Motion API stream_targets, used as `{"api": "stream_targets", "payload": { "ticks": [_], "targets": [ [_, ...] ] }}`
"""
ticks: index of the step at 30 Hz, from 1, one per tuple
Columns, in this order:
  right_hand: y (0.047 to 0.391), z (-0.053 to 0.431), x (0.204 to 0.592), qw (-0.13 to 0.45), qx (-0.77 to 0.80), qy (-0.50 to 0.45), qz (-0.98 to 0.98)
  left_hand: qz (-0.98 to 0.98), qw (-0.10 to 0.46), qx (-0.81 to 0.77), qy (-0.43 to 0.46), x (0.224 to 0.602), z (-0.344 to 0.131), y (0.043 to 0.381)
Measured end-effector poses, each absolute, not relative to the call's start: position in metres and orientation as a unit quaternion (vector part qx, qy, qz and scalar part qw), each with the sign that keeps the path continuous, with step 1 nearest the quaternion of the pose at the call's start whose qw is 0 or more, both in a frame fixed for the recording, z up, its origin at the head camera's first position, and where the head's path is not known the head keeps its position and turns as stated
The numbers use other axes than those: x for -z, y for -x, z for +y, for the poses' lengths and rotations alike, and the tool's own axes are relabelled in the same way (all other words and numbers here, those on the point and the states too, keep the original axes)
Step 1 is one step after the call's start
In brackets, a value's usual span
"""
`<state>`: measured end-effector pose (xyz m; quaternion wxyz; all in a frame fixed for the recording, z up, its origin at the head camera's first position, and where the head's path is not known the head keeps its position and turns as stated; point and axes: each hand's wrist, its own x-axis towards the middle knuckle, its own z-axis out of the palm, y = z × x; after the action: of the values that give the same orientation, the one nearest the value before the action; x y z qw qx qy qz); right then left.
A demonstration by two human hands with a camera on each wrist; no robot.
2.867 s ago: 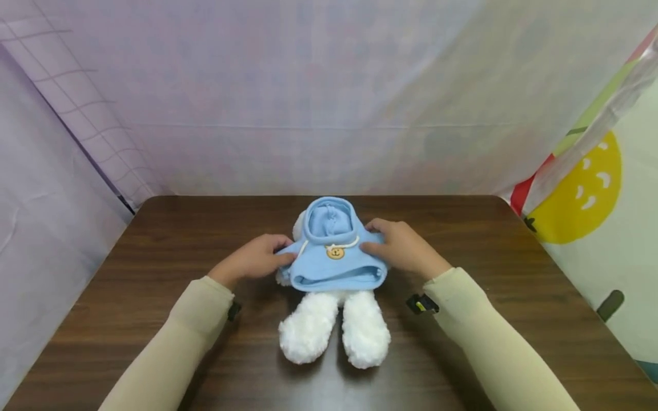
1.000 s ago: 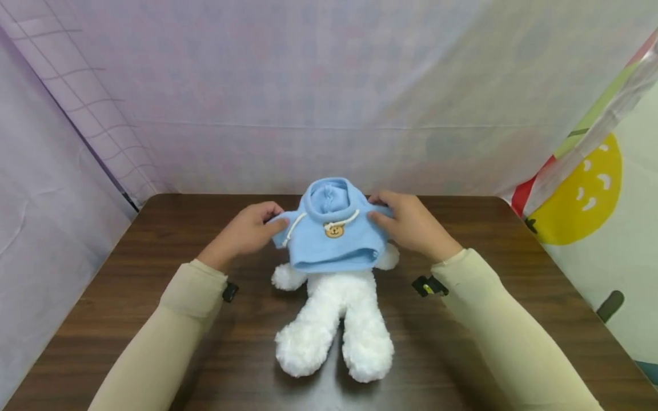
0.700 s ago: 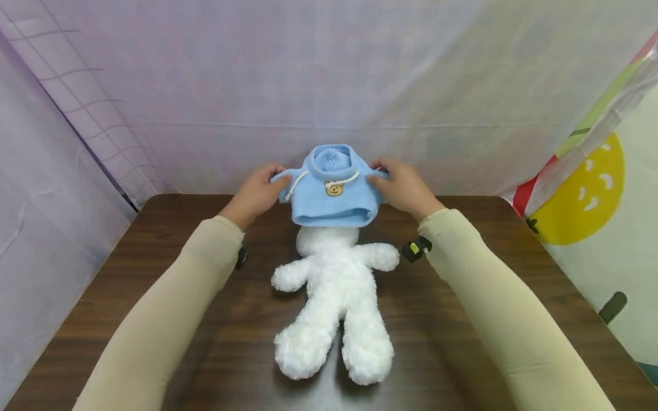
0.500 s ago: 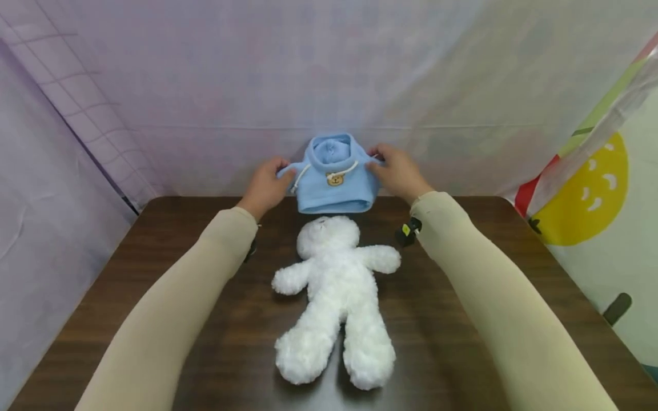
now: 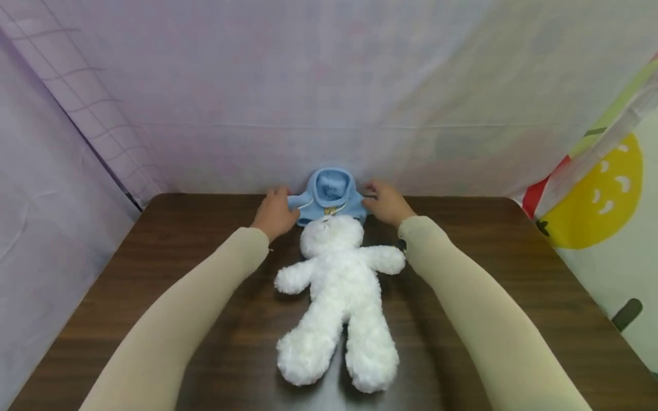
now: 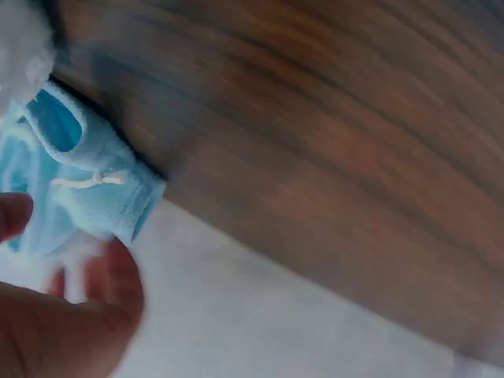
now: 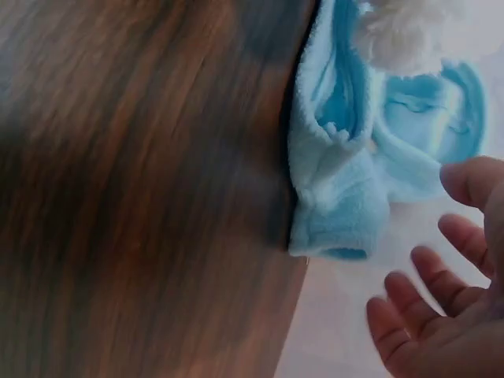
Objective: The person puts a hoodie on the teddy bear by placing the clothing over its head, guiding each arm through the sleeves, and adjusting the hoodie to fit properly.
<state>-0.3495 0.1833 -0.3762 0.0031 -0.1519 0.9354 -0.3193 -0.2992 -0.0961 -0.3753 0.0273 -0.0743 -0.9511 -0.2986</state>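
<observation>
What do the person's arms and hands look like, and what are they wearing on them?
The left sleeve and right sleeve are long, plain and cream-coloured, ending near the wrists. The left hand and right hand wear no gloves. A small dark object shows at the right cuff.

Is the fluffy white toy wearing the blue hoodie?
No, the white toy has bare arms and body, and the blue hoodie lies by its head.
</observation>
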Motion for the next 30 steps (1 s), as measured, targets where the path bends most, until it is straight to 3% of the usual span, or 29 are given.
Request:
{"api": "stream_targets", "payload": {
  "ticks": [4, 11, 20, 30],
  "targets": [
    [0.347, 0.187, 0.38, -0.02, 0.3, 0.209, 0.931, -0.949, 0.011, 0.277, 0.15, 0.378, -0.098, 0.298],
    [0.345, 0.184, 0.404, 0.08, 0.231, 0.261, 0.934, -0.952, -0.084, 0.229, 0.182, 0.396, -0.096, 0.305],
    [0.336, 0.181, 0.411, 0.12, 0.23, 0.242, 0.935, -0.962, -0.028, 0.139, 0.233, 0.406, -0.093, 0.293],
    [0.321, 0.173, 0.382, 0.133, 0.313, 0.231, 0.912, -0.946, -0.056, 0.263, 0.182, 0.396, -0.096, 0.279]
  ]
}}
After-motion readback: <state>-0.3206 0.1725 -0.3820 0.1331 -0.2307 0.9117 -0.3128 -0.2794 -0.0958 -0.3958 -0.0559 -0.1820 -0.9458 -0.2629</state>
